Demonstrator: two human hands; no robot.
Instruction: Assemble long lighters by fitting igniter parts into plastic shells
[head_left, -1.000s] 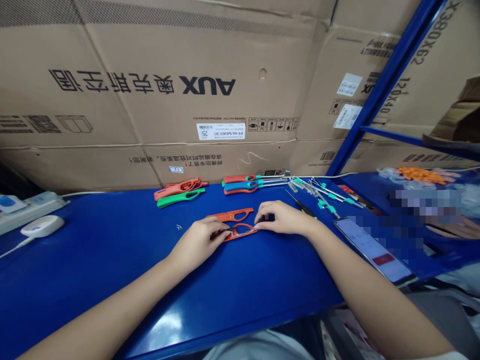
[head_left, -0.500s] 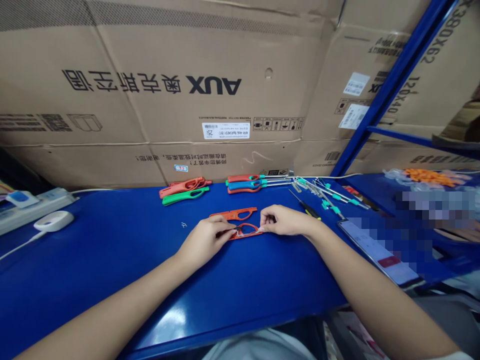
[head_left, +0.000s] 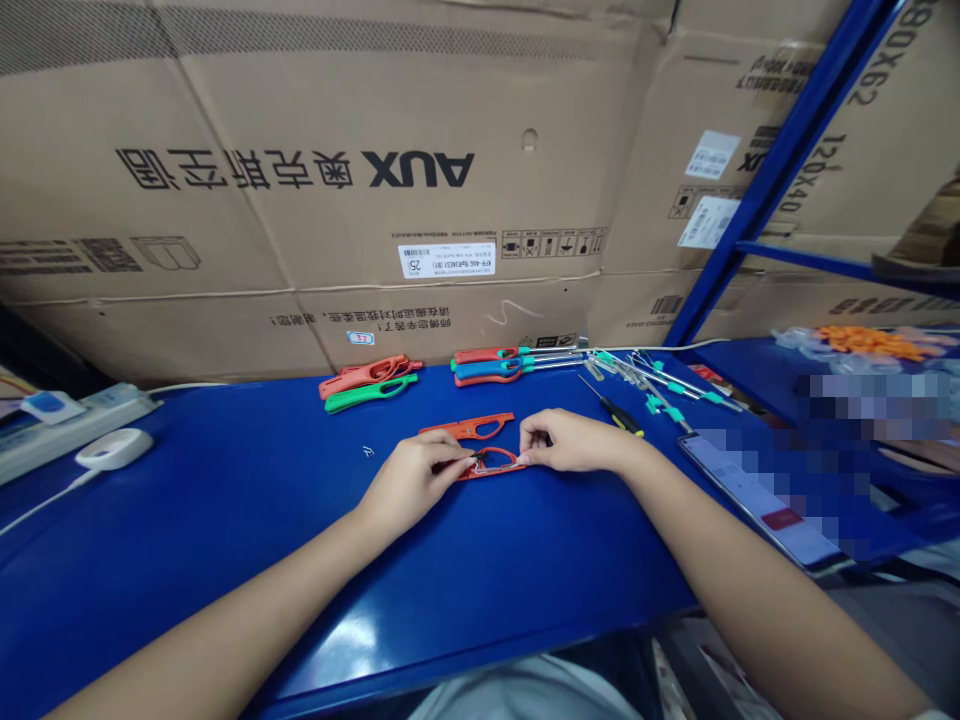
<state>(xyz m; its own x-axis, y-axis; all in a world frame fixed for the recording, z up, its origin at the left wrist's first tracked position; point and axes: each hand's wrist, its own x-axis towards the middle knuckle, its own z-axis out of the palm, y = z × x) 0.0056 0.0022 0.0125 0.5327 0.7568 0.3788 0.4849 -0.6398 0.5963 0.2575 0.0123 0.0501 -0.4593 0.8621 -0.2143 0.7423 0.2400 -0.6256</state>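
Note:
An orange lighter casing half (head_left: 491,468) with a loop-shaped opening lies on the blue table, a thin pale wire along it. My left hand (head_left: 420,470) is at its left end, thumb and forefinger pinched on a small dark part (head_left: 475,458). At the casing's right end my right hand (head_left: 562,440) has its fingers closed, the fingertips on the casing's tip and the wire's end. Just behind lies a second orange casing half (head_left: 480,428), partly hidden by my left hand.
Red and green casings (head_left: 371,392) lie at the back, beside several assembled lighters (head_left: 487,373). To the right are metal rods with green ends (head_left: 667,385), a screwdriver (head_left: 619,415) and a phone (head_left: 757,500). A power strip (head_left: 90,425) is at left. Cardboard (head_left: 300,100) stands behind.
The camera view has shifted slightly. Both hands stay at the orange casing half in almost the same pose.

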